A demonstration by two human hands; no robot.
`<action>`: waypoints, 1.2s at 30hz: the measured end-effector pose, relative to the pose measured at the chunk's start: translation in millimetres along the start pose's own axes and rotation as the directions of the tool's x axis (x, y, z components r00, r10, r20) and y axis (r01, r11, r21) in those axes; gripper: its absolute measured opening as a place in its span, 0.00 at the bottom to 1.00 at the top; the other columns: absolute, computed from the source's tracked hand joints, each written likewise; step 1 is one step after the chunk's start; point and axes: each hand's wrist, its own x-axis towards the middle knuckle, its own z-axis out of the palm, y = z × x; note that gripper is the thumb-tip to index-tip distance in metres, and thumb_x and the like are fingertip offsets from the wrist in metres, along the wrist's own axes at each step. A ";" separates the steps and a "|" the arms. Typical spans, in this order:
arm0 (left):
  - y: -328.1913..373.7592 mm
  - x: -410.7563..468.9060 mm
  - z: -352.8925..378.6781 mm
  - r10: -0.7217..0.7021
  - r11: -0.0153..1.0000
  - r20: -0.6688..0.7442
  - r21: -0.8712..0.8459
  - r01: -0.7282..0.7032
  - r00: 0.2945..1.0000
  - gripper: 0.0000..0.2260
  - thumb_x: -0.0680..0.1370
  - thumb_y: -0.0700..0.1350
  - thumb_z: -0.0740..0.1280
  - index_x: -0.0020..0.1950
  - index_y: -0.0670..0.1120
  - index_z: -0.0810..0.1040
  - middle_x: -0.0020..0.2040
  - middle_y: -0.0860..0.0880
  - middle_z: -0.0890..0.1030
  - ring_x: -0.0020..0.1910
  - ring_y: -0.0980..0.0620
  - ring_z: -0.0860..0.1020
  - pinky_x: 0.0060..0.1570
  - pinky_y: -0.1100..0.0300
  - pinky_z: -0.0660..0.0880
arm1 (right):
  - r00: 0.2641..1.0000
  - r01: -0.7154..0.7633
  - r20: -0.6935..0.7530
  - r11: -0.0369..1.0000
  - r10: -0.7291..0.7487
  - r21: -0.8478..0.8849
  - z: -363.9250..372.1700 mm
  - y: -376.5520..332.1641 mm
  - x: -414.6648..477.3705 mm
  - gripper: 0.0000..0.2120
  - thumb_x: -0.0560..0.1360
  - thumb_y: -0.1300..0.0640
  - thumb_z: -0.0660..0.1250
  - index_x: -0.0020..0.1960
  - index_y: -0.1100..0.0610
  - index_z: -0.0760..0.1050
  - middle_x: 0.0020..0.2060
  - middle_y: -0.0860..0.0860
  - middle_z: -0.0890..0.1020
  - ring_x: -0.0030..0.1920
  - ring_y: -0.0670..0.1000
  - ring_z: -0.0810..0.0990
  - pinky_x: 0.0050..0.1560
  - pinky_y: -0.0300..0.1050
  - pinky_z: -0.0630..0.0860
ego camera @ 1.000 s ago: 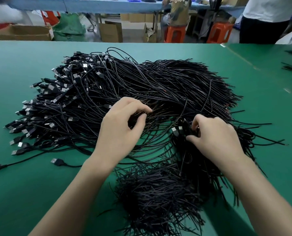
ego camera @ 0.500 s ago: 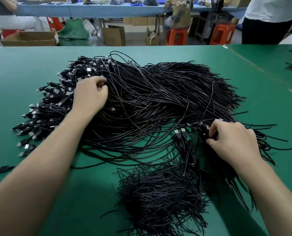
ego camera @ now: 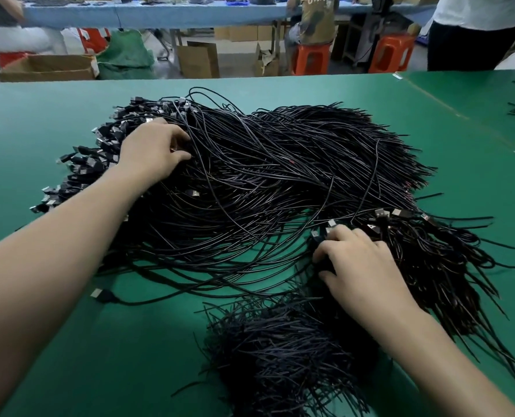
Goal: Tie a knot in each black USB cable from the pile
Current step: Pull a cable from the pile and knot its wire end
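Black cable pile [ego camera: 280,164]: L hand [ego camera: 152,153] pinches strands [ego camera: 199,145], R hand [ego camera: 361,266] fingers [ego camera: 348,236] grip bundle [ego camera: 403,236]; shirt [ego camera: 316,22] "OWN".

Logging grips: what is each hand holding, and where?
Left hand pinches pile cables near their plugs; right hand grips a cable bundle just below its plugs.

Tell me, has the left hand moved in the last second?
Yes. The left hand went from the pile's middle away and leftward, to the plug ends.
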 end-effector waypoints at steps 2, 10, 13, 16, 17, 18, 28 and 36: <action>-1.1 -3.4 -6.5 -0.013 1.000 0.004 -0.017 0.013 1.000 0.14 0.77 0.52 0.76 0.61 0.50 0.86 0.51 0.45 0.79 0.57 0.39 0.79 0.57 0.45 0.77 | 1.000 -0.012 -0.005 1.000 0.012 -0.011 -0.1 3.5 0.1 0.08 0.79 0.49 0.67 0.58 0.43 0.78 0.58 0.42 0.71 0.61 0.50 0.68 0.57 0.49 0.67; 12.6 -53.1 -43.0 -0.254 0.943 -0.074 -0.239 0.230 0.964 0.14 0.81 0.54 0.68 0.42 0.46 0.83 0.42 0.44 0.82 0.45 0.45 0.80 0.43 0.54 0.73 | 0.996 0.087 -0.058 0.746 -0.065 0.660 -6.8 -29.7 1.8 0.13 0.78 0.37 0.63 0.52 0.43 0.82 0.48 0.38 0.80 0.52 0.37 0.77 0.53 0.38 0.71; 20.8 -93.2 -59.6 -0.322 0.795 -0.007 -0.544 0.267 0.947 0.12 0.76 0.60 0.72 0.41 0.53 0.87 0.33 0.50 0.85 0.31 0.61 0.77 0.37 0.60 0.70 | 0.979 -0.032 0.137 0.552 -0.150 0.833 -1.8 -54.3 6.7 0.18 0.80 0.36 0.61 0.61 0.43 0.81 0.54 0.36 0.83 0.55 0.35 0.80 0.60 0.41 0.75; 35.4 -126.7 -77.4 -0.241 0.554 0.156 -0.788 0.268 0.958 0.11 0.69 0.65 0.75 0.44 0.60 0.88 0.33 0.54 0.85 0.37 0.60 0.80 0.42 0.56 0.71 | 0.966 -0.165 0.234 0.432 -0.112 0.887 0.9 -68.7 17.0 0.23 0.81 0.37 0.60 0.70 0.46 0.75 0.62 0.43 0.82 0.56 0.39 0.78 0.63 0.39 0.74; 39.6 -132.8 -81.1 -0.187 0.473 0.210 -0.837 0.275 0.960 0.14 0.67 0.65 0.76 0.44 0.58 0.89 0.33 0.54 0.84 0.38 0.57 0.81 0.40 0.57 0.70 | 0.966 -0.190 0.243 0.402 -0.086 0.896 -2.2 -72.9 22.2 0.22 0.82 0.38 0.59 0.69 0.48 0.76 0.61 0.47 0.83 0.54 0.41 0.79 0.58 0.35 0.75; 44.3 -137.3 -83.8 -0.132 0.425 0.245 -0.862 0.278 0.960 0.15 0.66 0.64 0.76 0.44 0.56 0.89 0.33 0.54 0.83 0.37 0.57 0.80 0.38 0.58 0.69 | 0.964 -0.218 0.258 0.365 -0.064 0.905 -7.7 -77.1 27.8 0.22 0.83 0.39 0.57 0.66 0.51 0.78 0.59 0.49 0.84 0.52 0.42 0.80 0.54 0.34 0.76; 97.8 -157.9 -67.5 0.401 0.721 0.415 -0.693 -0.002 0.817 0.07 0.73 0.50 0.80 0.48 0.52 0.86 0.36 0.53 0.81 0.35 0.58 0.76 0.40 0.62 0.76 | 0.912 -0.406 0.378 -0.223 -0.157 0.886 -47.0 -86.1 52.9 0.17 0.84 0.47 0.61 0.48 0.56 0.82 0.35 0.49 0.83 0.35 0.48 0.81 0.46 0.43 0.80; 79.7 -138.4 -34.2 0.325 0.769 -0.038 -0.571 -0.287 0.945 0.16 0.81 0.34 0.65 0.69 0.44 0.76 0.57 0.56 0.80 0.56 0.62 0.77 0.58 0.65 0.74 | 0.887 -0.393 0.282 -0.276 -0.367 0.877 -77.1 -92.3 27.5 0.16 0.86 0.50 0.55 0.42 0.53 0.70 0.24 0.43 0.58 0.23 0.42 0.54 0.20 0.34 0.49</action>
